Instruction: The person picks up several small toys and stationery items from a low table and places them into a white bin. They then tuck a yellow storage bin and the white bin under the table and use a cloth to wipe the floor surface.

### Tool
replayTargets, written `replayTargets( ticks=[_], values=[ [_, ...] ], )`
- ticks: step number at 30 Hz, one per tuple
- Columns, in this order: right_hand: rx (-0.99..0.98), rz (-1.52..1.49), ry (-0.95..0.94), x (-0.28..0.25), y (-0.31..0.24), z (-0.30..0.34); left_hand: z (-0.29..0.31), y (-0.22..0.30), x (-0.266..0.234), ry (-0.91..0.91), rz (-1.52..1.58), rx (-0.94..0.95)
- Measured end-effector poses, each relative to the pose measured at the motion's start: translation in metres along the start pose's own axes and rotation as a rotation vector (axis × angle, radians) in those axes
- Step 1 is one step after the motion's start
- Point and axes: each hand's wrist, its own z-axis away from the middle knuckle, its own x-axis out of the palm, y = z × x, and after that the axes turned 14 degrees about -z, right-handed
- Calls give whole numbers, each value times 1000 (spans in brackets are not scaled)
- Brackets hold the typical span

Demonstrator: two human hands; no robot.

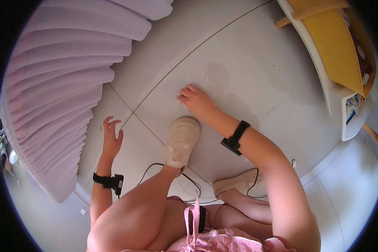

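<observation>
I look straight down at a pale tiled floor (239,71). My right hand (196,100) reaches forward over the floor ahead of my beige shoe (181,141), its fingers loosely curled with nothing in them. My left hand (111,137) hangs at the left with fingers spread, holding nothing, close to the pleated lilac curtain (59,84). Both wrists carry black bands, the left one (109,181) and the right one (236,137). My other beige shoe (237,183) rests further back.
A black cable (153,167) loops on the floor between the shoes. At the right stands a white-edged piece of furniture with a yellow top (336,46) and a wooden rail. A pink garment with drawstrings (222,239) shows at the lower edge.
</observation>
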Motion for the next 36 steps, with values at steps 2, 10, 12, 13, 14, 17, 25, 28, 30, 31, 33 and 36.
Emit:
replayTargets(
  ticks=[2, 10, 12, 13, 14, 17, 25, 28, 30, 31, 33, 36],
  values=[
    [-48, 54, -122, -13, -6, 27, -11, 5, 1, 14, 4, 37],
    [240, 17, -222, -83, -32, 82, -69, 83, -24, -126, 247, 338],
    [319, -79, 30, -92, -35, 74, -97, 130, -21, -163, 375, 482],
    [317, -94, 35, -96, -38, 69, -109, 154, -19, -187, 458, 536],
    [340, -164, 100, -99, -39, 63, -119, 175, -18, -240, 481, 564],
    [380, -283, 247, -107, -42, 48, -145, 224, -9, -331, 481, 614],
    [436, -333, 480, -127, -60, 50, -162, 231, 21, -191, 395, 514],
    [418, -222, 474, -139, -74, 75, -179, 159, 24, 139, 412, 158],
    [469, -343, 518, -144, -77, 90, -187, 98, 31, 465, 491, -4],
    [466, -320, 502, -144, -79, 96, -192, 64, 31, 498, 385, -97],
    [598, -525, 513, -138, -80, 104, -203, 11, 41, 555, 268, -133],
    [620, -567, 510, -128, -80, 116, -224, -28, 52, 353, 435, -667]
  ],
)
